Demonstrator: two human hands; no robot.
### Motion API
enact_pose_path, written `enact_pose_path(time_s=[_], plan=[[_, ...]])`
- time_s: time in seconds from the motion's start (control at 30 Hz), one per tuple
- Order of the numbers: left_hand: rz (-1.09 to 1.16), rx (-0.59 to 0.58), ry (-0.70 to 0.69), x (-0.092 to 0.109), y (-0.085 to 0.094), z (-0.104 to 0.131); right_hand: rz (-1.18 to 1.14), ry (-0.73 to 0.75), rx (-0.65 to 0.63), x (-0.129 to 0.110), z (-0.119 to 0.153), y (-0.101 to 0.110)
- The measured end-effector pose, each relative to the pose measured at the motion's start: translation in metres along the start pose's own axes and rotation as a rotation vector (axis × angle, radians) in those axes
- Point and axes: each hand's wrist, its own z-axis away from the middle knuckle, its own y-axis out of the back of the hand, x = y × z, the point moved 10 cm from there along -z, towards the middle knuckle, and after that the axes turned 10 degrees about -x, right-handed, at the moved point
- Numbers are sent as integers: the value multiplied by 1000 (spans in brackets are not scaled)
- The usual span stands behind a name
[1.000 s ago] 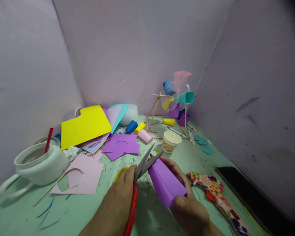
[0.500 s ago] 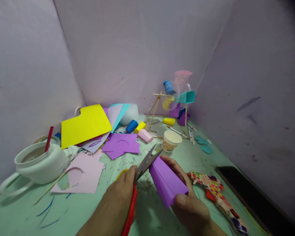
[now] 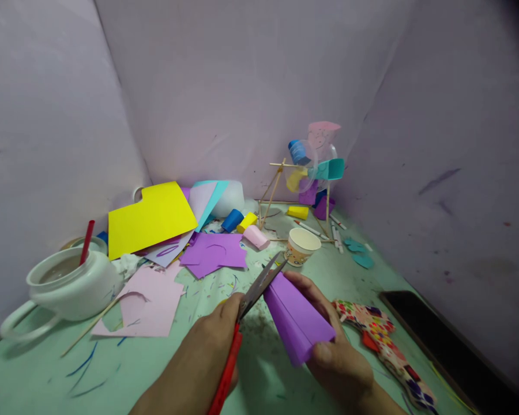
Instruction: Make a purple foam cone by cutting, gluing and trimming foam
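My left hand [image 3: 205, 349] is closed around the red-handled scissors [image 3: 230, 369], whose metal blades point up and away from me. The blades are slightly apart, with their tips near the far end of a purple paper cone [image 3: 296, 320]. That piece is rolled or folded, wider at the near end. My right hand [image 3: 343, 360] grips it from the right side, thumb at its near edge and fingers behind it. Whether the blades touch the paper I cannot tell. Just beyond the tips stands a small paper cup [image 3: 303, 246].
At left are a white pot [image 3: 73, 288] with a red stick, and pink paper [image 3: 151, 305]. Purple paper [image 3: 216, 253] and a yellow sheet [image 3: 151, 219] lie behind. A stick frame [image 3: 277, 184] carries small coloured cups. A patterned cloth-like piece [image 3: 378, 340] and dark phone-like slab [image 3: 436, 340] lie right.
The scissor blades have come closer together. The purple paper cone has tilted and shifted slightly to the right with my right hand.
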Motion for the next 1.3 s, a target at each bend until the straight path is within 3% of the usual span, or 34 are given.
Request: enact_pose_path(time_s=[0.1, 0.2, 0.3, 0.4, 0.5, 0.6, 0.73, 0.83, 0.97, 1.1, 1.17, 1.3], plan=[[87, 134, -57, 4, 15, 5, -53, -36, 6, 4, 0, 1], [164, 317, 13, -7, 40, 10, -131, -89, -15, 11, -3, 1], [140, 381, 26, -8, 54, 10, -153, -85, -77, 11, -8, 0], [324, 326, 81, -10, 48, 7, -12, -77, -200, 8, -10, -7], [698, 259, 106, -7, 30, 9, 310, -83, -357, 6, -6, -25], [924, 187, 106, -5, 12, 8, 506, -63, -450, 5, 1, -40], [1190, 171, 122, -18, -1, 4, 376, -84, -327, 9, -2, -32], [1264, 165, 114, -22, -6, -2, 285, -93, -257, 12, -4, -25], [1256, 166, 94, -19, -13, -6, 260, -128, -296, 16, -4, -26], [1161, 193, 68, -17, -6, -5, 49, -225, -219, 25, -1, -19], [961, 242, 75, -19, 8, 0, -88, -222, -172, 23, -3, -14], [310, 280, 27, -10, 35, 8, -290, -127, -102, 8, -9, -3]])
